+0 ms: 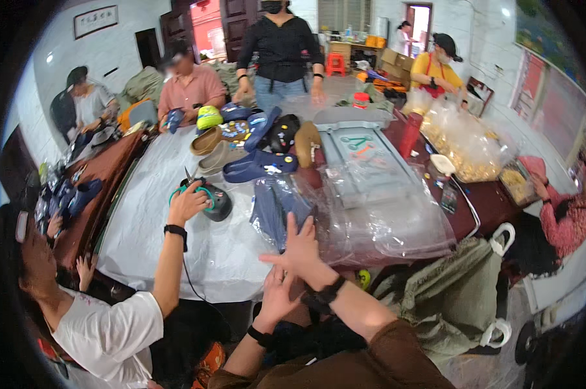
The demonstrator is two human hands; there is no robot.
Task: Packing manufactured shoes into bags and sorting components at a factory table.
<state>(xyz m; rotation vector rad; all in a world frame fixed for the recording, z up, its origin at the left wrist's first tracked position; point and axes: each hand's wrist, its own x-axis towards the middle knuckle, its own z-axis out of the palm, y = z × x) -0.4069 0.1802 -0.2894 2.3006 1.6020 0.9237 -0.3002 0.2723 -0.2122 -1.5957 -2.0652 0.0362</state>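
My right hand [298,251] is spread with fingers apart at the near edge of a clear plastic bag holding a pair of dark blue clogs [281,206]. Just below it, my left hand [278,299] is raised off the table edge, thumb apart from the fingers, with nothing seen in it. Beyond the bag lie several loose clogs: a navy one [260,166], a grey-beige one [220,157] and a brown one [308,144]. To the left, a co-worker's hand [190,202] holds green-handled scissors [206,196] beside a black rounded object [220,205].
Clear plastic bags [390,227] lie right of the clogs, against a grey-blue plastic tray [364,165] with green scissors [356,140]. A large woven sack [448,292] stands at my right. A red cylinder [410,135] is beyond. Several people work around the table.
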